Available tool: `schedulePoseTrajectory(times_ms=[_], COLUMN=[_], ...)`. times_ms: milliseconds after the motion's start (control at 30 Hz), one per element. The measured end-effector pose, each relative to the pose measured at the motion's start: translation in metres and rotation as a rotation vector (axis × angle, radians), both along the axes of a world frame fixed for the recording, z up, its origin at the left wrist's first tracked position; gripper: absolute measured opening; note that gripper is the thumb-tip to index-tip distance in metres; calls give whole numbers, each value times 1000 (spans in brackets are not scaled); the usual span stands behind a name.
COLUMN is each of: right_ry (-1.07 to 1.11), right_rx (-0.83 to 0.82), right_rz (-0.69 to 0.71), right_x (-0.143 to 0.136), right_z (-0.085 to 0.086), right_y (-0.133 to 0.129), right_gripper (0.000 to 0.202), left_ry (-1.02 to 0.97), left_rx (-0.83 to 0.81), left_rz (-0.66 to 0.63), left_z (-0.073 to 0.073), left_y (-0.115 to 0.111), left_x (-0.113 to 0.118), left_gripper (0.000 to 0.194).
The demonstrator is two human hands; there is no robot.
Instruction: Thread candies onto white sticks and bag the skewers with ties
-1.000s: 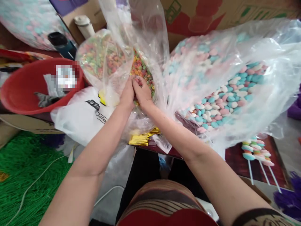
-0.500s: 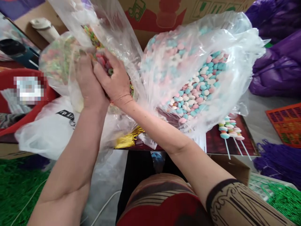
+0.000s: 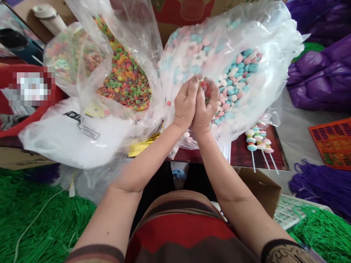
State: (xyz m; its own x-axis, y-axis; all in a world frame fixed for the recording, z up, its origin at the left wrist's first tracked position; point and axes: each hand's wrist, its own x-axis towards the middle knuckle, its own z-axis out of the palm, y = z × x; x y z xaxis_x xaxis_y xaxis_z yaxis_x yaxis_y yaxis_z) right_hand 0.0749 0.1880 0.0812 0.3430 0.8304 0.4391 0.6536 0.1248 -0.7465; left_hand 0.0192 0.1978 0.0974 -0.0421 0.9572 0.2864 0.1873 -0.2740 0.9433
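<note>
My left hand and my right hand are cupped together, sides touching, over the bag of pastel candies. A few red and green ring candies show between my right thumb and fingers. The left fingers are curled and hide most of what lies in that palm. Pink, white and blue oval candies fill the clear bag behind my hands. To the left, another open plastic bag holds many small multicoloured ring candies. Candy skewers with white sticks lie at the right table edge.
A white plastic bag and gold twist ties lie at the front left. Beyond them stand a red basin and a white cup. An orange crate and purple bundles are at right. Green cord covers the lower left.
Both hands have left the ring candy bag and moved right, over the pastel candies, with ring candies in them. The view has shifted slightly.
</note>
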Motion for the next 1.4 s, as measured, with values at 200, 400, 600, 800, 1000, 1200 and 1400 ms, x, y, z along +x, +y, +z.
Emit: schedulePoseTrajectory(times_ms=[200,400,600,800,1000,1200,1400], right_ry=[-249,-356,-108,310,4,-556,-648], right_rx=[-261,-383,-234,-172,-172,-603,-749], right_rz=[145,368,495,516,439,185,185], right_x=[9,33,89,70,77,107,98], right_z=[-39,-38,-26,-43,-25,-11,-25], right_y=[-4,2,-13,-18,-43,-90,-90], right_gripper=[55,49,42,30,34,33,36], left_ry=[254,628,828,773,778,888,900], left_rx=[-119,-77,32,93,230,279,223], left_rz=[72,10,-94,-65,-25,-95,52], left_z=[-52,-51,-61,-82,-83,-74,-33], left_y=[0,-2,-21,-16,-36,-69,-74], left_x=[-11,-26,-36,-34,-41,-27,-62], left_gripper=[41,44,61,52,43,37,35])
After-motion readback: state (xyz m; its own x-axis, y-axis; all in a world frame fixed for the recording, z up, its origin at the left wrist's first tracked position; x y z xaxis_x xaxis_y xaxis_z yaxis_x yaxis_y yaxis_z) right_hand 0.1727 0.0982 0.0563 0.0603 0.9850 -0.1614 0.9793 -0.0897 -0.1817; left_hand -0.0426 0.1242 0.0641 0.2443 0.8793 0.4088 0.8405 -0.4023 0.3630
